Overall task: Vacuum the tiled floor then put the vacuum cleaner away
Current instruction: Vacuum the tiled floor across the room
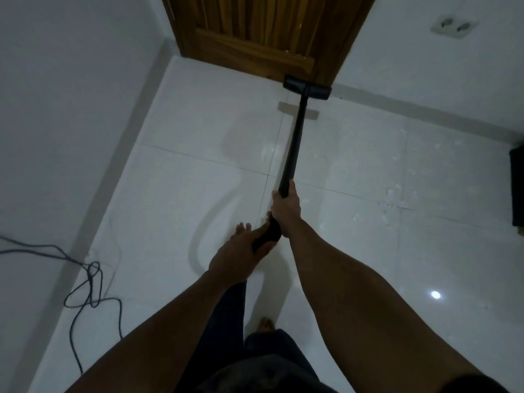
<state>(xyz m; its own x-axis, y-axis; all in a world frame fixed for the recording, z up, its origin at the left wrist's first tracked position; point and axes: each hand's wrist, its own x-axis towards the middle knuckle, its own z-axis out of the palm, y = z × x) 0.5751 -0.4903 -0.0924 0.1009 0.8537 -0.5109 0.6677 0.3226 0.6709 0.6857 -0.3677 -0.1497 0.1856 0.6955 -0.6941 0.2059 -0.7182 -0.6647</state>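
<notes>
A black vacuum wand (pixel 293 143) runs from my hands across the white tiled floor (pixel 175 188). Its flat black floor head (pixel 307 87) rests on the tiles right at the foot of the wooden door (pixel 255 38). My right hand (pixel 286 207) grips the wand higher up, fingers wrapped round the tube. My left hand (pixel 241 251) holds the thicker black handle end (pixel 268 235) just behind it, with some fingertips sticking out past the grip. White crumbs (pixel 397 199) lie scattered on the tiles to the right of the wand.
A dark power cord (pixel 88 282) loops on the floor at the left, by the white wall (pixel 56 109). A black object (pixel 517 188) stands at the right edge. A double wall socket (pixel 453 26) sits low at the upper right. My bare foot (pixel 265 324) is below my hands.
</notes>
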